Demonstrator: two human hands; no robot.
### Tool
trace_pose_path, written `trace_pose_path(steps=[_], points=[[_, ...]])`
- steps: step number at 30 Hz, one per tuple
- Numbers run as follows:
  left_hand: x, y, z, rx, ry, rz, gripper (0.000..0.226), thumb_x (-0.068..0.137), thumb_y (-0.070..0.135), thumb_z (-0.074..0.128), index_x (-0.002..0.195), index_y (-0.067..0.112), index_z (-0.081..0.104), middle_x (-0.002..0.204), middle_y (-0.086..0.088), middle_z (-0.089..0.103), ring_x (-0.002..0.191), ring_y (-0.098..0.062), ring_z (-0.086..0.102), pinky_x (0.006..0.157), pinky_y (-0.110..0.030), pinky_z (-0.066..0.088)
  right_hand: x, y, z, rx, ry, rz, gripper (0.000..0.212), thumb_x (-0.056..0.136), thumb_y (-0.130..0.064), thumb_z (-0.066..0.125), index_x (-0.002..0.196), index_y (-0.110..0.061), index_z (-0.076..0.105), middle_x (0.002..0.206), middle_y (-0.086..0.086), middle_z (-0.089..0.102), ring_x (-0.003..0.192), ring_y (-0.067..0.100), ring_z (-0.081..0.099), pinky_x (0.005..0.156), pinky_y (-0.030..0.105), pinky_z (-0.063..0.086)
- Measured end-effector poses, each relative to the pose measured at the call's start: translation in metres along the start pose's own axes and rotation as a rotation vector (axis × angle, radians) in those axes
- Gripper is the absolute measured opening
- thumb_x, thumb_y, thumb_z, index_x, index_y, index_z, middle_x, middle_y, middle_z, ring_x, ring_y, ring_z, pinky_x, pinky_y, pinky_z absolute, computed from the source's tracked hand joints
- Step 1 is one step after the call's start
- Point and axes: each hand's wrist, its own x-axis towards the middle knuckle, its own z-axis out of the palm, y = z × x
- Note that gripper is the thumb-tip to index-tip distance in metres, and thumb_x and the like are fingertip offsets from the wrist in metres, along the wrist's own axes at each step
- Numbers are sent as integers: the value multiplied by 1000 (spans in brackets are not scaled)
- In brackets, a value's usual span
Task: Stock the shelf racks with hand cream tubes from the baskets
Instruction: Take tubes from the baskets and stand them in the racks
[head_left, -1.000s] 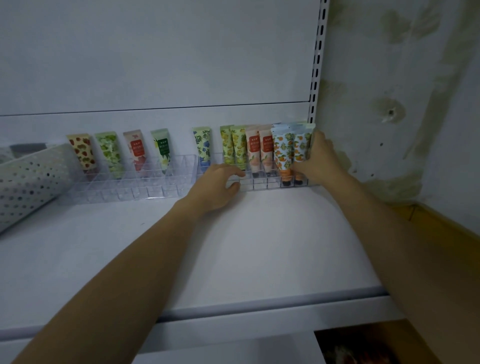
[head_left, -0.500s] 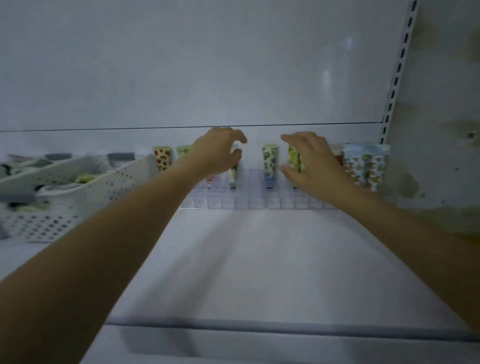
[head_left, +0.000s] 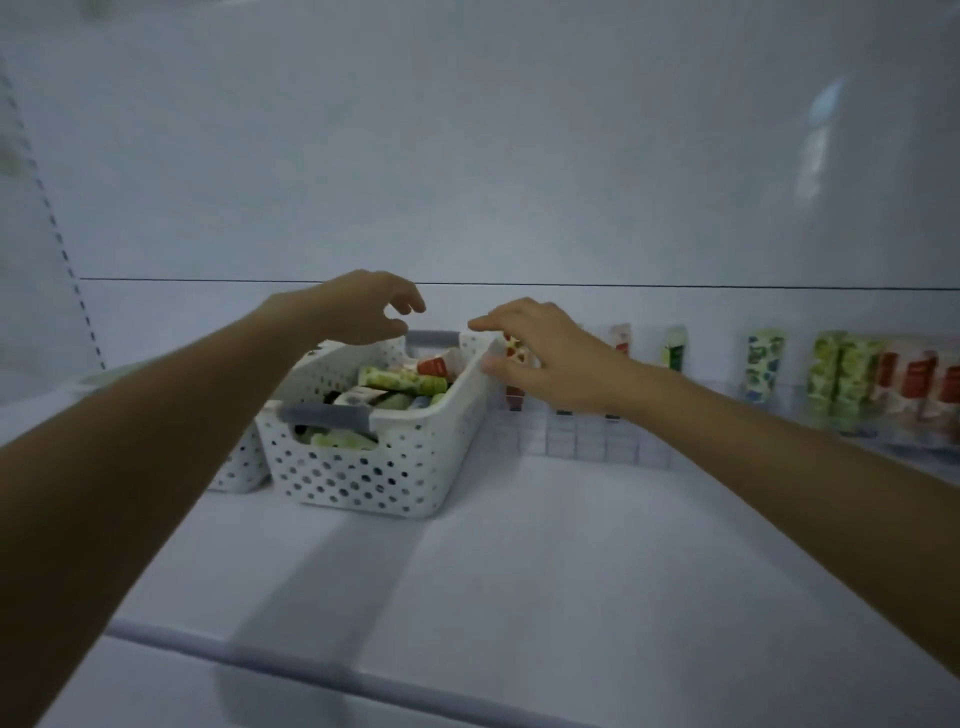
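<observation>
White perforated plastic basket (head_left: 363, 467) of hand cream tubes (head_left: 402, 382) sits on the shelf; our left hand (head_left: 358, 312) and right hand (head_left: 545, 353) hover over it, fingers loosely spread, holding nothing.

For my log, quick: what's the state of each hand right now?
Left hand: open, holding nothing, above the basket.
Right hand: open, holding nothing, by the basket's rim.

Before me the white perforated basket (head_left: 363, 467) holds jumbled hand cream tubes (head_left: 402, 382) lying flat; just right of it, the clear rack (head_left: 587, 441) carries upright tubes (head_left: 761, 366) in a row.
</observation>
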Motion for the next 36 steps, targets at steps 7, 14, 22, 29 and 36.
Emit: trace_pose_path(steps=[7,14,22,29,36], points=[[25,-50,18,8,-149,59,33,90,19,58,123,19,54,126,0,57,99,-12,53,87,-24,39,45,-11,23,55,-177,92,43,95,-42,43,134,-24,47,134,-2,47,122,14,43,94,24,34],[49,-67,50,106,-314,59,43,85,40,62,122,19,57,124,0,58,110,-19,54,99,-36,42,60,-2,30,201,-208,217,20,87,-46,52,103,-38,61,100,-22,56,92,-2,51,77,16,39],[52,-64,49,-88,-30,113,30,82,23,67,109,13,60,108,-3,54,92,-19,48,78,-30,41,94,-8,28,12,-387,248,25,85,-35,63,108,-26,65,108,-12,62,104,7,56,85,21,39],[50,-62,26,-473,154,-18,7,83,9,62,87,4,60,69,-6,51,58,-15,43,55,-24,37,113,-39,40,123,-490,113,39,84,-24,66,122,-26,58,117,-10,61,101,3,57,91,20,45],[51,-71,21,-1104,301,-304,16,87,4,56,75,12,50,92,-11,62,84,-21,62,82,-36,53,121,-46,62,58,-529,-1,34,90,-20,58,123,-26,58,122,-11,56,92,-4,50,87,14,40]])
